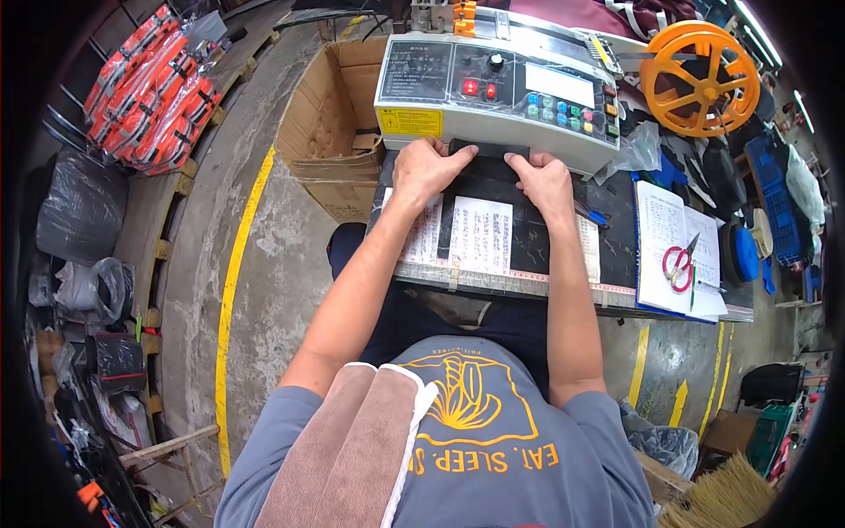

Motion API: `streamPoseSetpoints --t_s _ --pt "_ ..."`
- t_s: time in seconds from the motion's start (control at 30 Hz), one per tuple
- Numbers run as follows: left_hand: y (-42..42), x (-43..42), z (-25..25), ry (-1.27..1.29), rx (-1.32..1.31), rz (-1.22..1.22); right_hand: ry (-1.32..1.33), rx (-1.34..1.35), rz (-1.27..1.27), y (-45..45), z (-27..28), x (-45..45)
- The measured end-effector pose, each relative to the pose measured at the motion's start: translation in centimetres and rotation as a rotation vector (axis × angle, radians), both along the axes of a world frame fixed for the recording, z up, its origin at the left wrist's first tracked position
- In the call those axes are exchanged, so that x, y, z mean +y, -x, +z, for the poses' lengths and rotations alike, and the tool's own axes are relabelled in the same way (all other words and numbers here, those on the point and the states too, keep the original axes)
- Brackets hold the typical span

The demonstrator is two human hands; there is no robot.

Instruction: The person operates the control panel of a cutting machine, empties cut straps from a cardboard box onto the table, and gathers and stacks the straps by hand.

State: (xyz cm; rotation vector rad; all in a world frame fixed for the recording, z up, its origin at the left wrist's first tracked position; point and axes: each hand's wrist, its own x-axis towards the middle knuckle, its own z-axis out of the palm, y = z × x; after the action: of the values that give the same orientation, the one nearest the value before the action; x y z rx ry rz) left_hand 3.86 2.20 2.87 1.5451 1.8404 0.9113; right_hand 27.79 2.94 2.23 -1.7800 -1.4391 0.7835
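My left hand [426,171] and my right hand [543,181] are closed on the two ends of a short black strip [491,151], thumbs on top and pointing inward. It looks like webbing, though its exact kind is hard to make out. The strip lies level against the lower front of a grey-white machine [502,123] with a control panel, red lit switches and coloured buttons. Below my hands, handwritten sheets [481,231] lie on the black tabletop [531,236], and a measuring tape [528,281] runs along its front edge.
An open cardboard box [330,167] stands left of the machine. Right of it are an orange reel [701,88], an open notebook [656,264] and red-handled scissors [679,266]. Bagged orange-red items [154,97] are piled on a pallet at far left. A brown cloth [343,449] hangs over my shoulder.
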Motion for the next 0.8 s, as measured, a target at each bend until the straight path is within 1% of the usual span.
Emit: streamPoseSetpoints --t_s 0.07,0.17,0.27,0.37,0.47,0.57,0.67,0.77,0.8 --pt "-0.3 -0.2 0.2 0.008 -0.001 0.022 -0.083 -0.021 -0.060 0.4 -0.6 -0.6" --pt "-0.3 -0.2 -0.2 -0.031 0.006 0.044 -0.212 -0.047 -0.060 0.6 -0.8 -1.9" --pt "-0.5 -0.2 -0.6 -0.061 0.026 0.070 -0.251 -0.173 0.051 0.6 -1.1 -3.3" --pt "-0.3 -0.1 -0.8 -0.066 0.014 0.065 -0.304 -0.191 0.047 0.7 -2.2 -2.9" --pt "-0.1 -0.3 -0.9 -0.088 -0.034 0.077 -0.346 -0.204 0.015 1.3 -1.6 -3.5" --pt "0.3 -1.5 -0.9 -0.214 -0.120 0.049 -0.412 -0.211 0.027 1.5 -1.3 -4.3" --pt "1.8 -2.5 -1.3 -0.312 0.272 -0.099 -0.424 -0.256 0.039 1.0 -1.8 -4.0" --pt "1.9 -1.8 -2.3 -0.259 0.302 -0.170 -0.396 -0.276 0.051 0.4 -2.8 -3.8" --pt "1.8 -1.6 -2.4 -0.239 0.306 -0.155 -0.392 -0.271 0.054 0.4 -2.9 -3.4"
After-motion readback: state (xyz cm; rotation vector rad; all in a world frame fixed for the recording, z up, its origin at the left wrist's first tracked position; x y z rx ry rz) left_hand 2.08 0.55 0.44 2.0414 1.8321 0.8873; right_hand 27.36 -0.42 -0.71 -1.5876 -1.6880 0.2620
